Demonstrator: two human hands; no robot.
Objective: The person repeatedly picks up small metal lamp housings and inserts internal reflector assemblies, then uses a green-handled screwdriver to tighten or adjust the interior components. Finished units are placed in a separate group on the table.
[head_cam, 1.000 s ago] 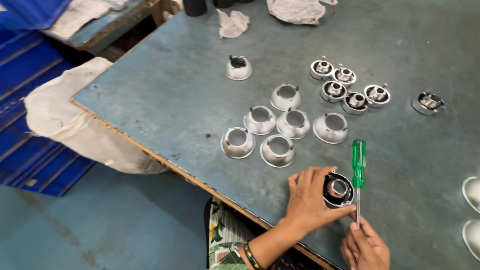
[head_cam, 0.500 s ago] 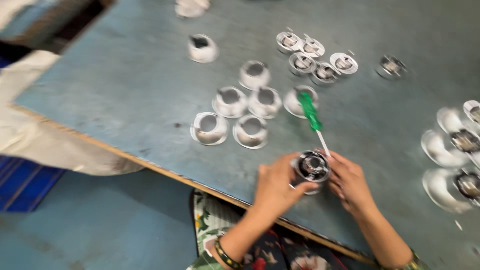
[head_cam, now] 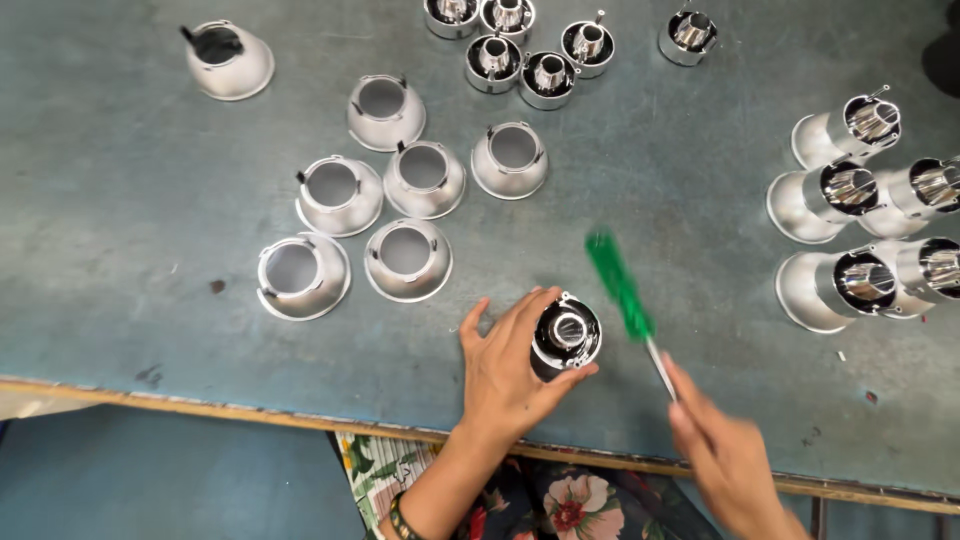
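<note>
My left hand (head_cam: pixel 507 372) grips a small round black and chrome lamp fitting (head_cam: pixel 567 334) that stands on the grey-blue table (head_cam: pixel 130 230) near its front edge. My right hand (head_cam: pixel 722 450) holds a screwdriver by its metal shaft, and the green handle (head_cam: pixel 618 284) points up and away, blurred by motion. The screwdriver is just right of the fitting and apart from it.
Several silver cone-shaped reflector cups (head_cam: pixel 405 260) lie left of centre, with one more (head_cam: pixel 228 62) at the far left. Small black and chrome fittings (head_cam: pixel 540 72) cluster at the top. Assembled reflectors (head_cam: pixel 850 285) lie on their sides at the right. The table's wooden front edge (head_cam: pixel 250 412) runs below.
The view has shifted and come closer to the table. My right hand has drawn back from the fitting to the right, and the screwdriver has swung out with it.
</note>
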